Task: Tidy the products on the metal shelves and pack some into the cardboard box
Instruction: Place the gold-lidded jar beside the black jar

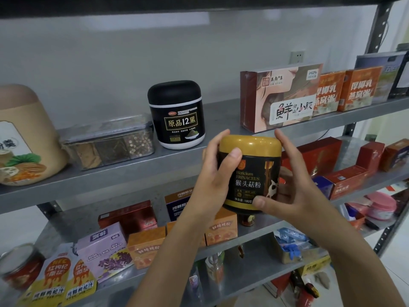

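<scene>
A black jar with a gold lid [252,167] is held in the air in front of the top metal shelf [124,173]. My left hand [214,176] grips its left side, thumb across the label. My right hand [290,185] grips its right side, thumb under the base edge. On the shelf just behind stands a black jar with a black lid [178,116]. To its right a large brown-and-pink box [281,98] stands on the same shelf. No cardboard box is in view.
On the top shelf sit a beige canister [24,138], a clear compartment box [108,142] and orange boxes [345,91]. The lower shelf holds purple [104,249], orange [146,244] and red boxes [345,180], plus pouches [57,282]. A shelf post [376,29] stands at the right.
</scene>
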The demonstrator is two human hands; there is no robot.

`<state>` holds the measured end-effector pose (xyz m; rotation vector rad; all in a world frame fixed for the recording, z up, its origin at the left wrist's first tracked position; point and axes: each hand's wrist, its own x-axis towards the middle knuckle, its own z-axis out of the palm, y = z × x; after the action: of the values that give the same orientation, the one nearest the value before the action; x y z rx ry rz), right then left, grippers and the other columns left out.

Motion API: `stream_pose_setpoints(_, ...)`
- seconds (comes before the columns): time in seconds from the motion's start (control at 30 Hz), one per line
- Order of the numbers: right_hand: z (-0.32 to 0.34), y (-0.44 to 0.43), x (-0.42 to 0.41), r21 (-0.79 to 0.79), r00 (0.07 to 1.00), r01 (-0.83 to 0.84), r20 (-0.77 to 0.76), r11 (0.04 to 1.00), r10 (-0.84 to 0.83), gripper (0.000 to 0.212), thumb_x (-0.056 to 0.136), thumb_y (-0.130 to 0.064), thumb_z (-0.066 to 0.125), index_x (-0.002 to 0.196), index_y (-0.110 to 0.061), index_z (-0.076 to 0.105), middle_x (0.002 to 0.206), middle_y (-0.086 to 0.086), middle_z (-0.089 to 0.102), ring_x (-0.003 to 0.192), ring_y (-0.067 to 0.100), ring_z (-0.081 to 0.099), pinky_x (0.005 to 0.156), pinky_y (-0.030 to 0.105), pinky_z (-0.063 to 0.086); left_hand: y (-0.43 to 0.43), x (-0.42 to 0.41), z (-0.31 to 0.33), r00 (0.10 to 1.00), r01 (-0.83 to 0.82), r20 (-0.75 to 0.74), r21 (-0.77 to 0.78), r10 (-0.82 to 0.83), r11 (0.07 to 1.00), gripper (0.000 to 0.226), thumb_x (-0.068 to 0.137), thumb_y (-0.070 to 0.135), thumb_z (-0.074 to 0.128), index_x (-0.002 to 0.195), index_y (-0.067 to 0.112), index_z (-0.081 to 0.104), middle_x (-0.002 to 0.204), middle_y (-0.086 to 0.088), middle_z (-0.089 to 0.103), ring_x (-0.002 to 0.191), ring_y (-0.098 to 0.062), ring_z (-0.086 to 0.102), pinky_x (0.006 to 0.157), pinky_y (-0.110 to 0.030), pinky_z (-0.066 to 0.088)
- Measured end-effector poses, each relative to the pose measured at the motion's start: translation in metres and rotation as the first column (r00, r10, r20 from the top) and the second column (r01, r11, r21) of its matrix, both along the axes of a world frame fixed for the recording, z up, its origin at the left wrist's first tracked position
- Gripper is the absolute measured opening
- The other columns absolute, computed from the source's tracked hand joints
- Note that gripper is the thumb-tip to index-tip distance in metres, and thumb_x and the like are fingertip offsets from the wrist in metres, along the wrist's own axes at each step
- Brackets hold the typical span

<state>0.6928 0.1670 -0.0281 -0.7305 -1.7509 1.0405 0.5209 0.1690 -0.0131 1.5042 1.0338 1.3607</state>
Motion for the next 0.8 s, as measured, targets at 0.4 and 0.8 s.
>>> stream_pose_setpoints(0.4, 0.017, 0.028, 0.002, -0.589, 0.772, -0.621, -0.573, 0.517, 0.275, 0.077, 0.064, -0.050, 0.084, 0.130, -0.018, 0.060, 0.133, 0.020, 0.058, 0.120, 0.044, 0.056, 0.084, 0.049, 0.057, 0.008, -0.016, 0.035, 0.958, -0.120, -0.277, -0.137, 0.078, 0.983, 0.048, 0.094, 0.069, 0.029, 0.107, 0.041, 0.065, 0.120, 0.009, 0.065, 0.120, 0.000, 0.052, 0.101, -0.032, 0.036)
stream_pose_setpoints(0.8, 0.038, 0.029, -0.014, -0.179, 0.924, 0.012, -0.374, 0.984, -0.079, 0.105, 0.050, -0.035, 0.093, 0.134, -0.050, 0.033, 0.126, 0.003, 0.059, 0.106, 0.024, 0.067, 0.078, 0.039, 0.059, 0.014, -0.043, 0.075, 0.502, -0.477, -0.210, 0.742, 0.839, 0.471, 0.027, 0.096, 0.019, 0.050, 0.117, 0.014, 0.066, 0.115, -0.002, 0.058, 0.106, -0.014, 0.053, 0.082, -0.017, 0.042)
